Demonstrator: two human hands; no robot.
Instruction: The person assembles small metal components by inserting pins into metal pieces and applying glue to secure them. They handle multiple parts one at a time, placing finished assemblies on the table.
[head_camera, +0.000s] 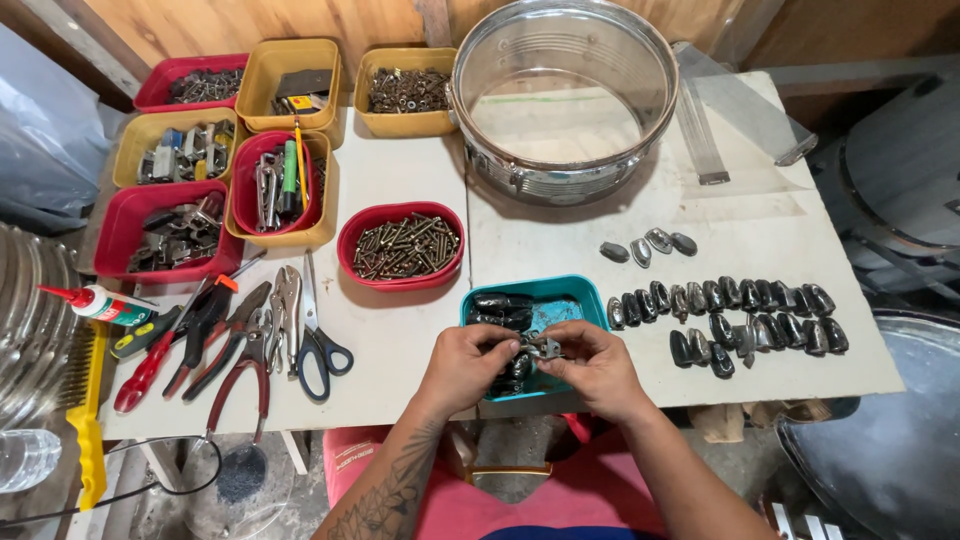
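Note:
My left hand (470, 365) and my right hand (598, 368) meet over the near edge of a teal tray (560, 292) and together hold one small dark metal lug (540, 347). My fingertips pinch it from both sides. The tray holds more dark lugs (502, 304). To the right, rows of the same dark shiny lugs (745, 315) lie on the white table (400, 330). A few others (648, 245) sit apart farther back. A shiny metal drum shell (563, 100) stands at the back.
A red oval dish of screws (402, 245) sits left of the teal tray. Pliers, scissors (318, 340) and cutters lie at the near left. Yellow and red bins of hardware (190, 195) fill the back left. A glue bottle (100, 303) and yellow brush are at the left edge.

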